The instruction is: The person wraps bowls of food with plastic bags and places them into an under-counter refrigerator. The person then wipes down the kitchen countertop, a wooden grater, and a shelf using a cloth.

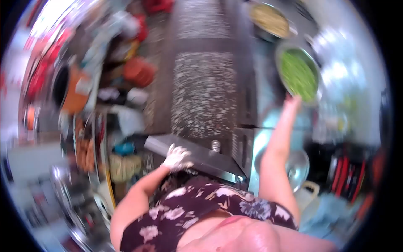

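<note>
At right, one hand (294,102), seemingly two bowls (317,82)

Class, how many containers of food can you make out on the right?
2: the near container, with green food, at the right hand; the far container, with yellowish food, beyond it. Blur may hide others.

Right fingers (289,98) blurred at the green-filled bowl (317,80)

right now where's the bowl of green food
In the head view, the bowl of green food is at the upper right, below the yellowish food, with the right hand at its near edge.
</note>
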The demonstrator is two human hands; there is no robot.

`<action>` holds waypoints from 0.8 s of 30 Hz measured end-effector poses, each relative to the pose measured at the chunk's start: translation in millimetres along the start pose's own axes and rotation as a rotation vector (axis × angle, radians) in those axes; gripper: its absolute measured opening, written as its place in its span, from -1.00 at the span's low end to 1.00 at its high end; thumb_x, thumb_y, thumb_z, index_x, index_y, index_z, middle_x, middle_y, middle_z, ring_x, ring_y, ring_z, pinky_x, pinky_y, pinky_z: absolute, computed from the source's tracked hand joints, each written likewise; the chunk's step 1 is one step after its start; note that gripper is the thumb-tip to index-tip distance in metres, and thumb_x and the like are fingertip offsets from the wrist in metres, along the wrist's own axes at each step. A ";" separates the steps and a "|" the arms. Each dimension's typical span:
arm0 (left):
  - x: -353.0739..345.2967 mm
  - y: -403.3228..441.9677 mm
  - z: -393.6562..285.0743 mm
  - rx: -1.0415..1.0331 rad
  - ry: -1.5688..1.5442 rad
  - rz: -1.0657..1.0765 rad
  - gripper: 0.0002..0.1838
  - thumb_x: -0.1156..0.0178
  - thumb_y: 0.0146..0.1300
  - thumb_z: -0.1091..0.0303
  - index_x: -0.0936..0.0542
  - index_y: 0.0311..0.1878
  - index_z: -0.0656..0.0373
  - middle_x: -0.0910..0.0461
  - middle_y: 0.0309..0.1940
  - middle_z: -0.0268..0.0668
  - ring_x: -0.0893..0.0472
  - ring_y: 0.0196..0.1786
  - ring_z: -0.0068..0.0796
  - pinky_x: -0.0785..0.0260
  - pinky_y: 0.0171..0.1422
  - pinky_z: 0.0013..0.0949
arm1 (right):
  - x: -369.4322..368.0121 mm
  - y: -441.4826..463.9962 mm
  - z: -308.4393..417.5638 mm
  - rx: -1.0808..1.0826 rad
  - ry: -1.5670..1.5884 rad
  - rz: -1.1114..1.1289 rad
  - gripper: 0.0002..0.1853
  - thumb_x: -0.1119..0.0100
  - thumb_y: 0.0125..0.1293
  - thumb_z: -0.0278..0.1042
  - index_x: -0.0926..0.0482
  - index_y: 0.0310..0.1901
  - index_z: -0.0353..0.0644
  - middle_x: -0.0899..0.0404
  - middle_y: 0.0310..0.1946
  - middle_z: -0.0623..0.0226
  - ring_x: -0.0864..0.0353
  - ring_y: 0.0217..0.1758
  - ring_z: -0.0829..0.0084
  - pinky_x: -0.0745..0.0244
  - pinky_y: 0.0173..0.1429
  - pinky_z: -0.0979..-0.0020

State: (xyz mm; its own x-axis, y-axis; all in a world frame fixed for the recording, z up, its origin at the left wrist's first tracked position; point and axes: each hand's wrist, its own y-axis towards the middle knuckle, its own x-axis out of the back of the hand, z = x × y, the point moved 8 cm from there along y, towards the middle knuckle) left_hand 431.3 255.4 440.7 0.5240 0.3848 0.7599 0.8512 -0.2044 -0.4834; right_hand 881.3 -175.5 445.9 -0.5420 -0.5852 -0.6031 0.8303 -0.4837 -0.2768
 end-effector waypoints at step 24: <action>-0.6 -148.2 152.5 -0.212 0.001 -0.159 -0.59 -0.42 -0.19 0.16 -0.62 -0.25 0.18 -0.60 -0.28 -0.06 -0.64 -0.21 -0.10 -0.49 -0.16 -0.13 | 82.1 -691.3 -234.0 0.245 -1.966 0.801 -0.53 -0.06 0.23 -0.11 -0.42 0.14 -0.12 -0.32 0.21 0.07 -0.20 0.33 0.01 -0.16 0.34 0.04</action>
State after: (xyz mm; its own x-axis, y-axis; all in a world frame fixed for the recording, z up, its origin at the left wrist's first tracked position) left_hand 300.2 422.7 445.5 0.3828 0.4266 0.8194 0.9103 -0.3254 -0.2559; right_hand 293.1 263.2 412.7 0.2985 -0.3204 0.8990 0.9498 0.1921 -0.2469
